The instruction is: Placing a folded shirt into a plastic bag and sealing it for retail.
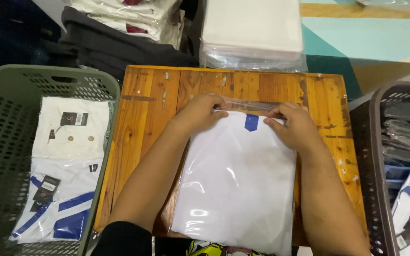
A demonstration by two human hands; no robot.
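A folded white garment with a blue patch lies in a clear plastic bag (236,180) on a small wooden table (148,99). My left hand (199,113) presses on the bag's top left corner. My right hand (294,124) presses on the top right corner, fingers near the blue patch (251,122). Both hands pinch the clear flap (250,104) at the bag's open far end, which sticks out past the garment.
A green basket (5,95) at the left holds bagged white and blue garments (65,189). A dark basket (380,156) at the right holds folded grey and white-blue clothes. Behind the table are a stack of clear bags (252,33), bagged garments and dark cloth.
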